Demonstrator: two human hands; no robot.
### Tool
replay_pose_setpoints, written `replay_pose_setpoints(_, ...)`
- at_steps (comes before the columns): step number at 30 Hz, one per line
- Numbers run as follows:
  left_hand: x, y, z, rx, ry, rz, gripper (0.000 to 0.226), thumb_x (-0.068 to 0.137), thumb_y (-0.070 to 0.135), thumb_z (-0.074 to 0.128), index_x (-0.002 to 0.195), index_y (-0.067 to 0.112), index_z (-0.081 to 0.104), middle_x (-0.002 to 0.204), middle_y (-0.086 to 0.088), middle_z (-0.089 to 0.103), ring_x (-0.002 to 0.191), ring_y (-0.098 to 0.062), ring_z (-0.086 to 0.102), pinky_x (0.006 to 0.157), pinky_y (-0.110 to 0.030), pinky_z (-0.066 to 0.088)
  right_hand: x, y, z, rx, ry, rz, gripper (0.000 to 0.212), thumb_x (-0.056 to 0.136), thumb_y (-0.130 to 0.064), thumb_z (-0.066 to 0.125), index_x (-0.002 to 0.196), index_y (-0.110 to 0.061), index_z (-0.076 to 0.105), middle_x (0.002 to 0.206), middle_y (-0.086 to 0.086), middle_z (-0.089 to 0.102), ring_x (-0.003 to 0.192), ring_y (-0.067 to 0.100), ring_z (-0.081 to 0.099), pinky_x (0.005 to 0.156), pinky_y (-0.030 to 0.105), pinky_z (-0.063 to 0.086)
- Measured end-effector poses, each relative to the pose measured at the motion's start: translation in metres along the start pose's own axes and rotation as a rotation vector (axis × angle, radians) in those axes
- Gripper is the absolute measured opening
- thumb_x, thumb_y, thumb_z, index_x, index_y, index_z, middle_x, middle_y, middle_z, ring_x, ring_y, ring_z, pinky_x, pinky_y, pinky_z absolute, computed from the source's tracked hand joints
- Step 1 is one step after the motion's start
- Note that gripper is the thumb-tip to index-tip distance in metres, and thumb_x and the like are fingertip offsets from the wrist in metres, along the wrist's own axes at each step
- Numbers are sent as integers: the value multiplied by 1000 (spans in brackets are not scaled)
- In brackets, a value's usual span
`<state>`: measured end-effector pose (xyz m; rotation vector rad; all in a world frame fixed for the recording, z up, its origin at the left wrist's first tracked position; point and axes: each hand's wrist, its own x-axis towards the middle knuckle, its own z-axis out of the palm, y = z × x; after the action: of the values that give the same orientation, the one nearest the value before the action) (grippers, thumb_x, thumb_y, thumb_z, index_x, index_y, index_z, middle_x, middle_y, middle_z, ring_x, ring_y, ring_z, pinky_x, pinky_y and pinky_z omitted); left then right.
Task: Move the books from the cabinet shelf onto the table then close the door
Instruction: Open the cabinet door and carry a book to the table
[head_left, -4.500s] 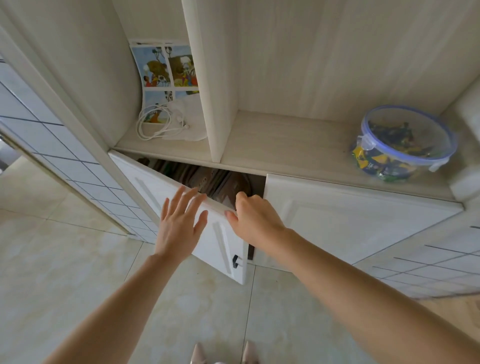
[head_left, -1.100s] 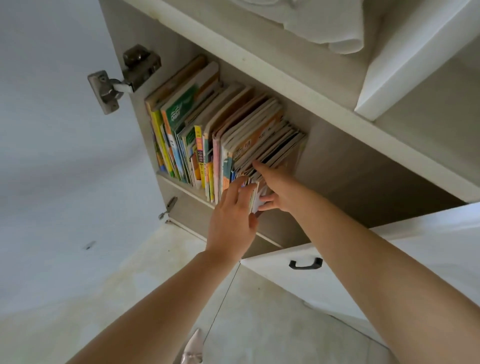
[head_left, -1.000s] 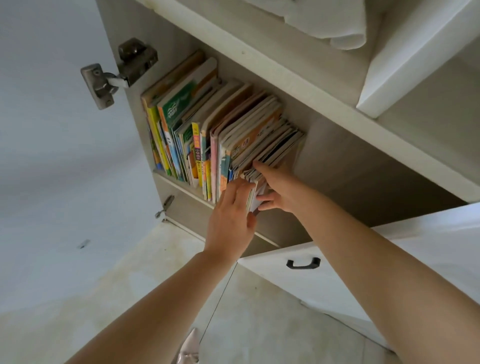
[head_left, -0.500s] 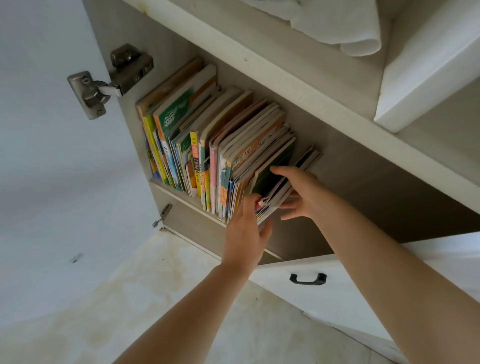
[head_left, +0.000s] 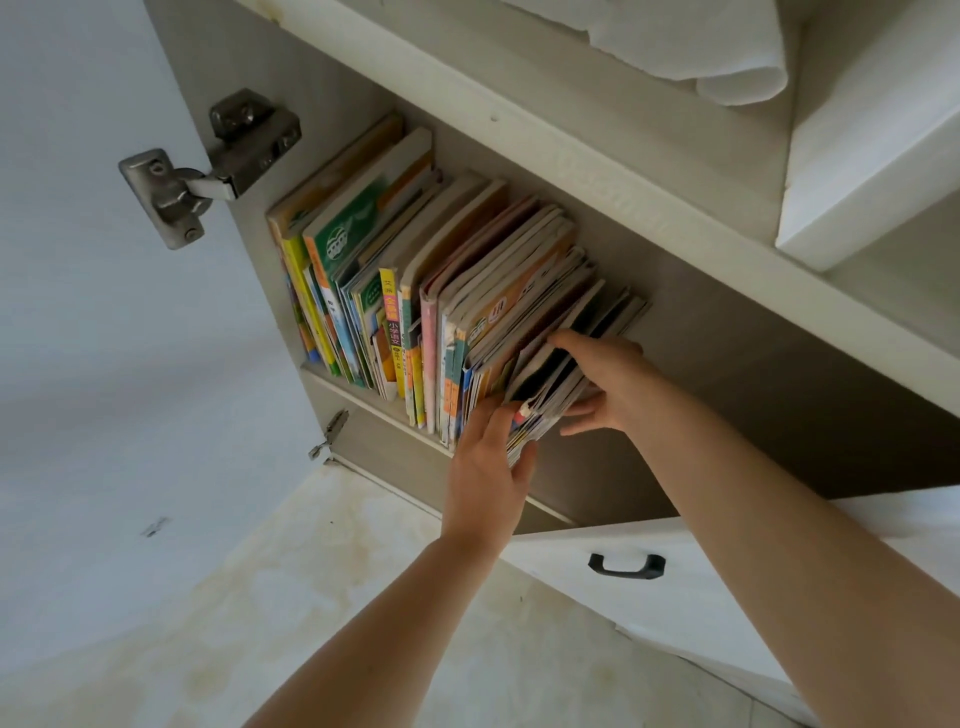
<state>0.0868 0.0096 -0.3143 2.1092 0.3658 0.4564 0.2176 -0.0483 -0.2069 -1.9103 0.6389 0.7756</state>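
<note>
A row of colourful books (head_left: 405, 291) stands upright on the cabinet shelf (head_left: 363, 400), leaning to the right. At the row's right end, a small bundle of thin books (head_left: 545, 384) is tipped out from the rest. My right hand (head_left: 608, 379) grips this bundle from the right, thumb on its top and fingers under it. My left hand (head_left: 488, 467) holds the bundle's near edge from below and the left. The left cabinet door (head_left: 104, 364) is swung wide open.
A metal hinge (head_left: 208, 161) joins the open door to the cabinet wall. The right-hand door (head_left: 701, 587) with a black handle (head_left: 626, 566) is closed. A white cloth (head_left: 675, 41) hangs over the shelf above. Pale tiled floor (head_left: 311, 623) lies below.
The door was opened and both hands moved into the shelf. In the last second my hands separated the rightmost thin books from the row and tilted them outward.
</note>
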Motion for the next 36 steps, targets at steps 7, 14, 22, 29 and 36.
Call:
replay_pose_setpoints(7,-15,13,1,-109,106,-103,56,85,12,69,136,14,47,142,-3,48,135,-14,42,101,2,25,7,4,1,59,25,-37,60,72,-14,69,123,-17,38,111,21,57,85,42,64,69,71,50)
replay_pose_setpoints(14,-17,18,14,-201,128,-279,76,82,17,70,147,21,31,143,2,46,134,-12,38,106,-29,43,4,7,1,16,19,-68,54,79,-18,68,122,-16,36,107,17,62,82,36,69,53,47,57)
replay_pose_setpoints(22,-2,16,34,-119,65,-297,82,74,23,76,145,21,36,140,2,42,135,-16,31,109,-29,33,6,12,3,-36,65,-78,50,81,-28,59,126,-14,43,108,16,63,90,35,66,77,58,55)
replay_pose_setpoints(29,-5,18,39,-80,126,-265,65,77,7,73,136,14,47,140,-8,42,135,-25,36,107,-36,41,2,7,9,22,69,-44,65,79,-42,70,128,-16,35,114,16,58,93,39,63,79,62,54)
replay_pose_setpoints(36,-19,18,36,-131,141,-251,68,81,3,65,142,20,39,148,-2,37,140,-20,33,104,-14,34,1,11,11,-70,143,-68,59,86,-8,64,130,-12,25,112,22,55,91,37,65,73,56,58)
